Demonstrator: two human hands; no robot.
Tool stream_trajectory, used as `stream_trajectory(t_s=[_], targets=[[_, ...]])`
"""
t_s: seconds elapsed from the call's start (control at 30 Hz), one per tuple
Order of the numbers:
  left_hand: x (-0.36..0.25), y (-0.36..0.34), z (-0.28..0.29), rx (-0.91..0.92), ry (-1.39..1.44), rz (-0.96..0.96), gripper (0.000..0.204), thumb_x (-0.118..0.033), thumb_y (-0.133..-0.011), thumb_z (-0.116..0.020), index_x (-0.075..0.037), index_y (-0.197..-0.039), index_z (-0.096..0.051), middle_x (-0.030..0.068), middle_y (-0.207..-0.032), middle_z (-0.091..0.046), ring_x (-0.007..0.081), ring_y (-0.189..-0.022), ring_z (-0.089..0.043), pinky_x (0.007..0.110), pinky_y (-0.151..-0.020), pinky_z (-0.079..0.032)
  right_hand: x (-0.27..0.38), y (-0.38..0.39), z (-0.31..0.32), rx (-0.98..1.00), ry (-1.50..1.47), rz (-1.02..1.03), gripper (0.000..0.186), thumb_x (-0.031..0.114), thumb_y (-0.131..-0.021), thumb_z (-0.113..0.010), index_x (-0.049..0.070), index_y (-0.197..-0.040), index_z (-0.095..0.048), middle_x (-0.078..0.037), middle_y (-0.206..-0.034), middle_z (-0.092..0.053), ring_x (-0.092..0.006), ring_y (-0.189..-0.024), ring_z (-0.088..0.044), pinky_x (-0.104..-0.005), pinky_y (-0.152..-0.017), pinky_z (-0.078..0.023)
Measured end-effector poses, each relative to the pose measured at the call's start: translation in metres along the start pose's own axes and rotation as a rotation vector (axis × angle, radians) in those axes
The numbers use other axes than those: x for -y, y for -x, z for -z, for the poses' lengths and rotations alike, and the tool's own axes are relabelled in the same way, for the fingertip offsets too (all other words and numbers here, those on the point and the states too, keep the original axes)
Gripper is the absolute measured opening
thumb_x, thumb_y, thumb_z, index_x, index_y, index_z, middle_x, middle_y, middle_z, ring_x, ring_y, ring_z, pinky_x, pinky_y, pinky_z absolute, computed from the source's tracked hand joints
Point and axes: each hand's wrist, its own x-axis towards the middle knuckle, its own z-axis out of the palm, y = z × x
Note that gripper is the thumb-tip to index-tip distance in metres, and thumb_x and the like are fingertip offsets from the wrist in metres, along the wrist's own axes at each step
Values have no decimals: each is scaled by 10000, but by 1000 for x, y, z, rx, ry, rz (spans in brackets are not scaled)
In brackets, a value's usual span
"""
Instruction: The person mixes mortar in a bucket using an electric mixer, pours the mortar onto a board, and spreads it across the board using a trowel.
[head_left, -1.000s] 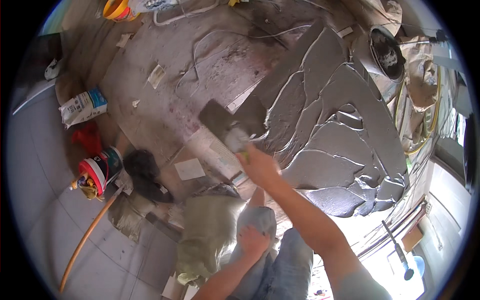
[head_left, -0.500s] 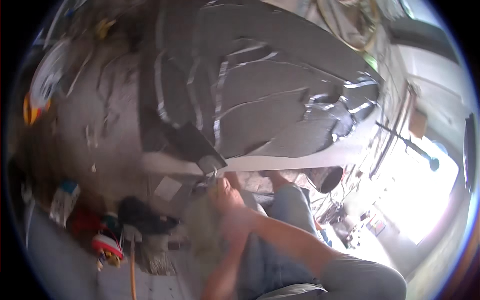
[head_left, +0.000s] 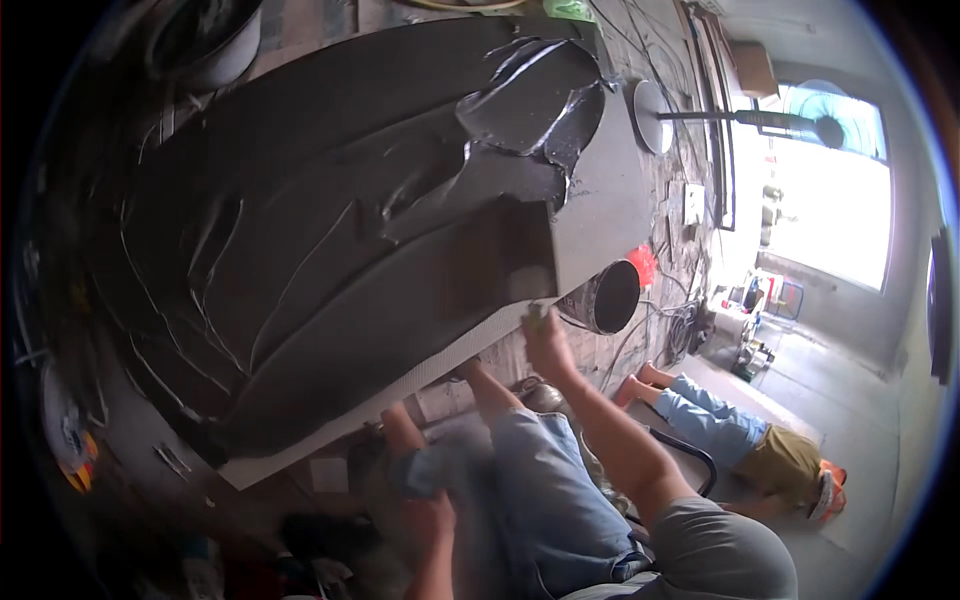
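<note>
My right hand (head_left: 548, 345) is closed round the handle of a wide putty knife (head_left: 505, 255). Its blurred blade lies over the right part of a large pale panel (head_left: 612, 222) by the near edge. Thick, glossy black paste (head_left: 330, 210) covers most of the panel in ridges and smears, heaviest at the far right. My left hand (head_left: 430, 515) is down by my left knee, away from the panel. Motion blur hides its fingers, and I cannot make out anything in it.
Beyond the panel's right end stand a fan (head_left: 820, 130) and a dark open bucket (head_left: 606, 297). Another bucket (head_left: 225, 50) is at the far left. A person (head_left: 770, 455) in an olive top is at the right. Cables (head_left: 685, 335) lie on the floor.
My hands were close together at the putty knife and are now apart. The right has carried the knife rightward onto the panel; the left has dropped back. The view has shifted right.
</note>
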Motion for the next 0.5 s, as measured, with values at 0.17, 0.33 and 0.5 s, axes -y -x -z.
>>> stream_trajectory(t_s=[0.17,0.33,0.5], targets=[[3,-8,45,-83,-82,279,564,-343,-777,-689,89,-1135,-632,284,-1096,-667,385,-1061,-655,448,-927,-514,74,-43,31,-183,-1061,-569,269,397,-975,-564,146,-911,-492,-2,-697,-495,-140,-485,-476,-316,-413,-394],[-12,-14,48,27,-259,154,643,-440,-783,-658,109,-1111,-592,294,-1128,-646,416,-1060,-642,451,-920,-518,186,-25,12,-1,-1405,-688,368,511,-936,-585,143,-923,-565,-26,-674,-516,-165,-541,-533,-327,-441,-443],[-33,-15,39,117,-455,203,667,-463,-782,-651,85,-1156,-572,258,-1187,-632,406,-1090,-631,477,-937,-512,230,-72,-22,97,-452,-76,410,432,-987,-515,27,-1028,-461,-275,-914,-655,-470,-827,-656,-539,-723,-539]])
